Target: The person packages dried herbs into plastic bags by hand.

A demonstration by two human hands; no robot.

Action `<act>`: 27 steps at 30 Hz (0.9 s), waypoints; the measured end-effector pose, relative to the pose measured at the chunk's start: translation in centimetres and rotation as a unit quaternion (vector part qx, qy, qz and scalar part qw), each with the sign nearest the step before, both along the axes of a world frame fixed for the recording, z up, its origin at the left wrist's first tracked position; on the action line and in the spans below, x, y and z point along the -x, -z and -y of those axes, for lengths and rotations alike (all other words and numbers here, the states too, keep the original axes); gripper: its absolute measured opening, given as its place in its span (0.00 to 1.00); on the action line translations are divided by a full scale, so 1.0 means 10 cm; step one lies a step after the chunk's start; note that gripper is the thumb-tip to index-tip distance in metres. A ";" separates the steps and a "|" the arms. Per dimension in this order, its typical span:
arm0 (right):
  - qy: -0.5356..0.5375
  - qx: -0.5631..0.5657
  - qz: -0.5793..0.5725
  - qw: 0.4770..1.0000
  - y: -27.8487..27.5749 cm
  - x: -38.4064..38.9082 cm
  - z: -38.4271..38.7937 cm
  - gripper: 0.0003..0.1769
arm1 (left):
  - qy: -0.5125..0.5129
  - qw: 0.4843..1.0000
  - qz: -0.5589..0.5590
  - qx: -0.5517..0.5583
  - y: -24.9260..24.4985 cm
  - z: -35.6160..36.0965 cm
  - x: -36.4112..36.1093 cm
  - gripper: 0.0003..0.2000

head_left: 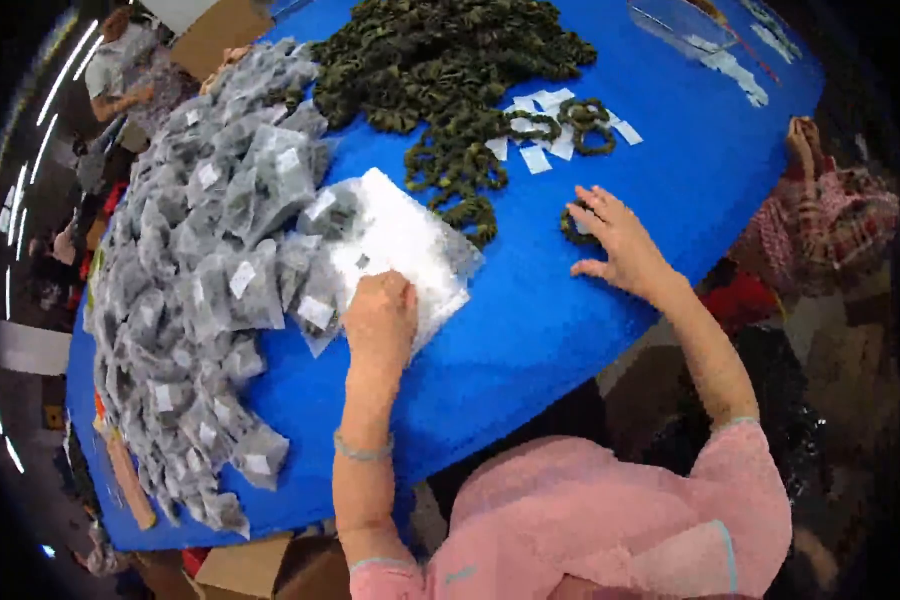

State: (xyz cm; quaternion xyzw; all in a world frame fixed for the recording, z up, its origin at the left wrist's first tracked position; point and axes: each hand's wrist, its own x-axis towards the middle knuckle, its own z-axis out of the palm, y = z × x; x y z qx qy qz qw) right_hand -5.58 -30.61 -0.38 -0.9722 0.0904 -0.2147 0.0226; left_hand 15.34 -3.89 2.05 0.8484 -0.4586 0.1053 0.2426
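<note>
My left hand [382, 308] is closed, knuckles up, on a stack of white and clear plastic bags [400, 225]. Its fingertips are hidden, so what they pinch does not show. Farther right, my right hand [620, 240] is open with fingers spread, reaching over a dark green ring [576, 226] that looks like a hair scrunchie. That ring is partly covered by the fingers. Beyond the hands, white label cards [535, 159] lie scattered with a few more green rings [594, 138] on and beside them.
A large heap of dark green rings [440, 60] covers the back of the blue table [490, 360]. Along the left side is a big pile of filled, labelled bags [220, 230]. A clear tray [670, 28] sits at the far right. Other people [820, 215] are around the table.
</note>
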 end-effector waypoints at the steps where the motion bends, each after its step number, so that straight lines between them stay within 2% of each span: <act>1: 0.001 0.014 -0.002 1.000 0.05 -0.03 0.01 0.25 | 0.008 1.000 -0.002 -0.007 0.00 -0.02 0.03 0.01; 6: 0.019 0.055 -0.027 0.998 0.24 -0.13 0.03 0.26 | 0.003 1.000 -0.007 -0.023 0.07 -0.07 0.10 0.02; 8: 0.029 0.074 -0.026 0.997 0.19 -0.17 0.10 0.26 | 0.002 1.000 0.000 -0.016 0.10 -0.02 0.08 0.03; 13: 0.029 0.041 -0.100 0.994 -0.05 -0.31 0.16 0.23 | -0.003 0.998 -0.036 0.043 0.20 -0.06 0.12 0.04; 15: 0.000 -0.079 -0.025 0.997 -0.21 -0.59 0.26 0.22 | -0.002 0.997 -0.051 0.064 0.23 -0.04 0.11 0.05; 17: -0.032 -0.201 0.046 0.978 -0.38 -0.98 0.35 0.21 | -0.002 0.994 -0.067 0.083 0.26 -0.03 0.09 0.06; 19: -0.063 -0.082 0.201 0.974 -0.41 -1.61 0.41 0.19 | 0.001 0.994 -0.070 0.088 0.29 -0.03 0.10 0.05; 20: -0.065 -0.079 0.203 0.974 -0.41 -1.92 0.45 0.19 | 0.003 0.993 -0.073 0.091 0.30 -0.03 0.09 0.05; 22: -0.069 0.031 0.209 0.975 -0.36 -2.49 0.56 0.24 | 0.008 0.992 -0.076 0.097 0.29 -0.04 0.08 0.05; 24: -0.012 0.192 0.034 0.981 -0.09 -2.94 0.81 0.29 | 0.013 0.992 -0.067 0.102 0.28 -0.04 0.08 0.05; 25: 0.019 0.120 -0.077 0.990 -0.01 -3.03 0.81 0.32 | 0.016 0.993 -0.065 0.100 0.27 -0.06 0.09 0.05; 27: 0.048 0.135 -0.085 0.986 -0.12 -3.12 0.76 0.33 | 0.022 0.993 -0.062 0.096 0.27 -0.06 0.06 0.05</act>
